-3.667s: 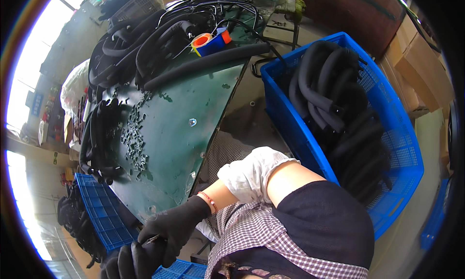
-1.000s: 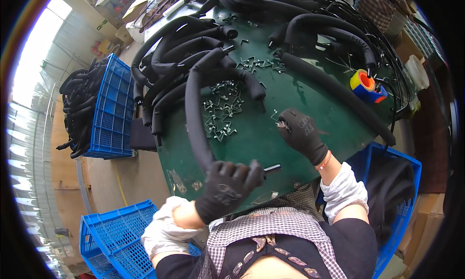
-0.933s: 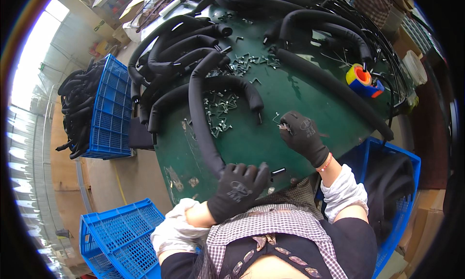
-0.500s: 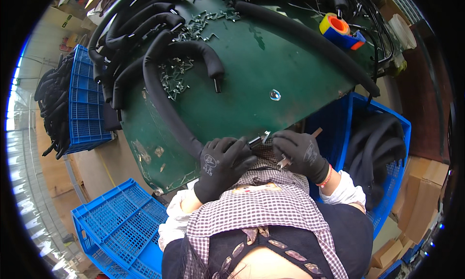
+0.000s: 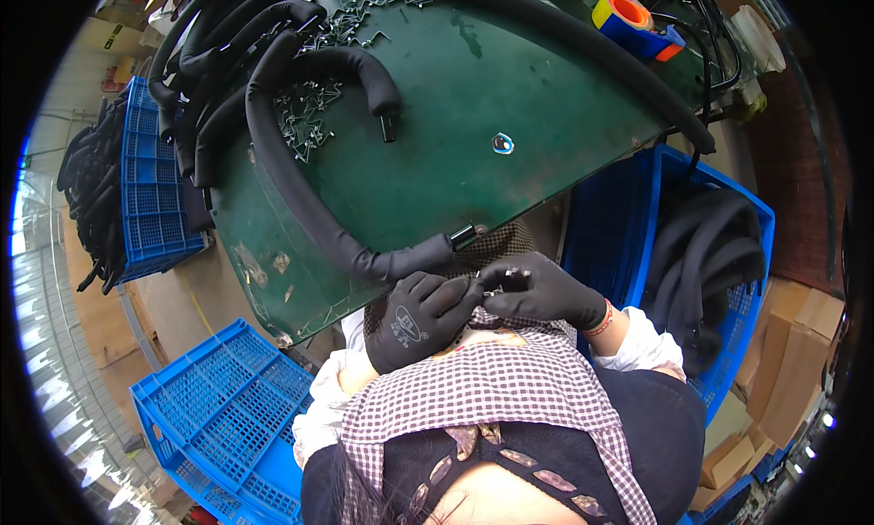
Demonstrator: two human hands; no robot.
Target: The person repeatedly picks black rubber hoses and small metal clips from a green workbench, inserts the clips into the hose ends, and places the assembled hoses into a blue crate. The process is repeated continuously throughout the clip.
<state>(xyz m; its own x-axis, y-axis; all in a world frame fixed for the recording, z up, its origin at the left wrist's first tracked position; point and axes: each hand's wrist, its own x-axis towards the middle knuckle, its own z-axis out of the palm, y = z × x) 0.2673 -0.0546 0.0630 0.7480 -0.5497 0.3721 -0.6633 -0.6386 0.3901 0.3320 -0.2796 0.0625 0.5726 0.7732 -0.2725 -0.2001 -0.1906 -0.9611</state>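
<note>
A black foam-covered hose (image 5: 305,193) curves along the near left of the green table, its bare dark end (image 5: 464,237) just beyond my hands. My left hand (image 5: 419,320), in a black glove, is closed, fingertips pinched by the right hand's fingers; what they pinch is too small to make out. My right hand (image 5: 546,293), also gloved, is closed, with small shiny metal pieces (image 5: 517,273) showing at its fingers. Their exact kind is unclear. Several small bent metal clips (image 5: 309,115) lie loose on the table inside the hose's curve.
More foam-covered hoses (image 5: 232,47) are heaped at the far left, and one long hose (image 5: 583,47) crosses the far right. Rolls of coloured tape (image 5: 628,20) sit beyond it. Blue crates (image 5: 232,402) stand left and right; the right crate (image 5: 763,252) holds black foam tubes (image 5: 706,252).
My left hand has let go of the hose, whose end now lies at the table edge. Both hands have come together nearer my body. A brownish strip seen at my right hand no longer shows.
</note>
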